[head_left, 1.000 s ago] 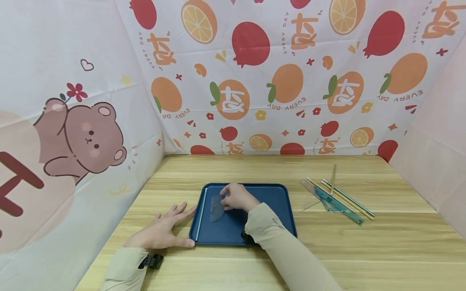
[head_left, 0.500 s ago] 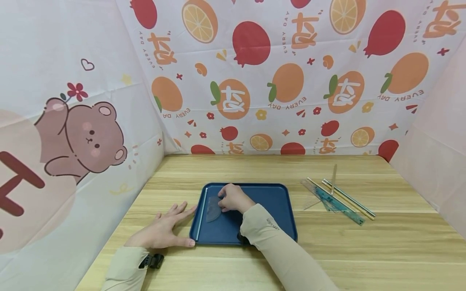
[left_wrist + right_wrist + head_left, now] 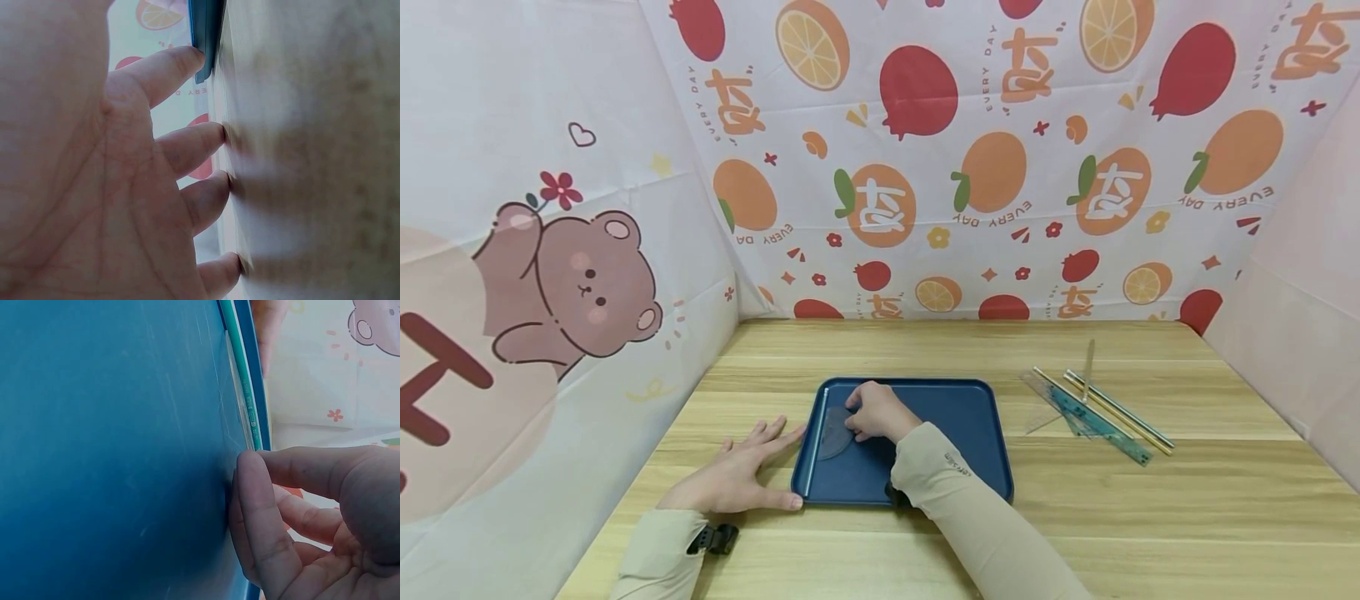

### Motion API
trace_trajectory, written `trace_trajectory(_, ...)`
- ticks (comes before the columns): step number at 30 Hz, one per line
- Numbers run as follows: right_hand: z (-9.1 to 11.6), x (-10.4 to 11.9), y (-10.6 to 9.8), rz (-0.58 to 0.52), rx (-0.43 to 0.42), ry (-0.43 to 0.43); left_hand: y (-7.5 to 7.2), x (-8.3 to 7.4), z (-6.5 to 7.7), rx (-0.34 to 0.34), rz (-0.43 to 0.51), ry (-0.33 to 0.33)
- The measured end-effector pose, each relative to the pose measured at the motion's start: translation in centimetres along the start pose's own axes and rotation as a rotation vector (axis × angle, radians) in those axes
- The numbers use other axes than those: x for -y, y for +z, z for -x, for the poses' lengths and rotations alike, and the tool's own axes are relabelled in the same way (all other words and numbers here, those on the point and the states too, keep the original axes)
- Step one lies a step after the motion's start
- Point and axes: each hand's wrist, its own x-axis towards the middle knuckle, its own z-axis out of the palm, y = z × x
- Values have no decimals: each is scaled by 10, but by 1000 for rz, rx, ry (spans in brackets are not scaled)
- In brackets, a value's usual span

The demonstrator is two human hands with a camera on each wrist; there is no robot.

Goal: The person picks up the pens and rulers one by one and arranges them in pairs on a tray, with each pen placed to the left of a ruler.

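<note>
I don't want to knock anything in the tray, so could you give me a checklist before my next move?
1. Right-hand grip pinching the clear protractor: ok.
2. Protractor inside the rim of the blue tray: ok.
3. Left hand touching the tray's edge: ok.
4. Protractor not touching the green pencil: cannot tell.
5. Protractor fully flat: cannot tell.
6. Teal ruler clear of the tray: ok, off to its right.

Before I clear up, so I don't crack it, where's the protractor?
In the head view, the protractor is at the left of the tray, pinched by the right hand, just right of the pencil.
</note>
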Motion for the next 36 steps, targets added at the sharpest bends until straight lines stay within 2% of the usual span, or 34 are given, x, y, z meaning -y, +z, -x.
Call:
trace_trajectory(10,1,-1,-2,21,-6,-4,0,-1,0,0,5,-5)
trace_trajectory(21,2,-3,-14,92,16,-26,0,0,0,-8,-6,0)
trace_trajectory(26,3,-5,-21,120,33,-32,0,0,0,-9,7,2)
trace_trajectory(36,8,-12,-43,103,45,-58,0,2,-1,-22,-2,5)
